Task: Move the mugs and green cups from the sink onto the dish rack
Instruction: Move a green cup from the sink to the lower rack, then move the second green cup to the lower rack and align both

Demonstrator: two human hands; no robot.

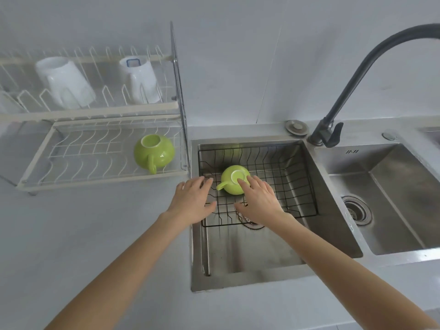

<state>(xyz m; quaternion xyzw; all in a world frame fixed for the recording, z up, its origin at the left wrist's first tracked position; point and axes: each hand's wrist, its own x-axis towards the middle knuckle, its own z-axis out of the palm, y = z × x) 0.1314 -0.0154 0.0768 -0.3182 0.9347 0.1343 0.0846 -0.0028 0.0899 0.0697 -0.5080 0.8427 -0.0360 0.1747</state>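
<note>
A green cup (pixel 232 182) lies upside down in the black wire basket (pixel 295 186) inside the left sink basin (pixel 238 253), its handle pointing left. My right hand (pixel 258 201) is open, fingers spread, its fingertips touching the cup's base. My left hand (pixel 192 202) hovers open at the sink's left edge, just left of the cup's handle. A second green cup (pixel 153 152) sits upside down on the lower tier of the white dish rack (pixel 100 179). Two white mugs (pixel 64 83) (pixel 141 79) stand upside down on the upper tier.
A dark curved faucet (pixel 352 82) rises behind the sinks. A second basin (pixel 390 201) with a drain lies to the right. A sink plug (pixel 297 126) rests on the rim behind the basket. Grey countertop (pixel 83 234) spreads to the left.
</note>
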